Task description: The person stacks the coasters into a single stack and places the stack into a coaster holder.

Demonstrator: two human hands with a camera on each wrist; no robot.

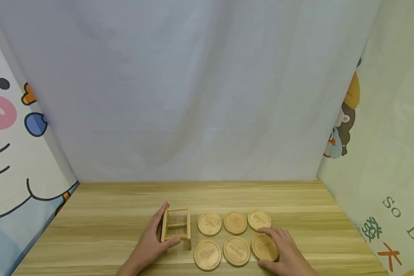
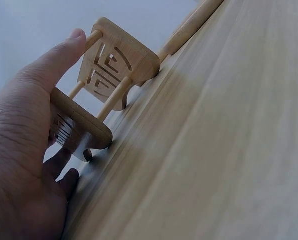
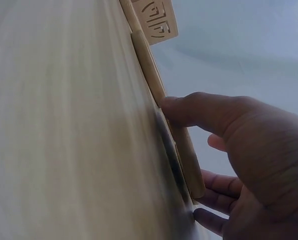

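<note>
A small wooden coaster rack [image 1: 188, 226], two cut-out side panels joined by rods, stands left of the coasters. My left hand [image 1: 151, 239] holds its near panel, with the thumb along the front and the other fingers behind; the left wrist view shows the cut-out panel [image 2: 120, 60] close up. Round wooden coasters lie in two rows of three. My right hand [image 1: 285, 249] pinches the front-right coaster [image 1: 264, 247] by its edge between thumb and fingers. In the right wrist view a dark shadow lies under that coaster [image 3: 186, 155], which seems slightly raised.
The other coasters, among them the front-middle one [image 1: 236, 251] and the back-left one [image 1: 209, 224], lie flat on the wood-grain table [image 1: 124, 199]. A pale curtain [image 1: 193, 96] hangs behind, and printed cloths [image 1: 383, 134] stand at both sides.
</note>
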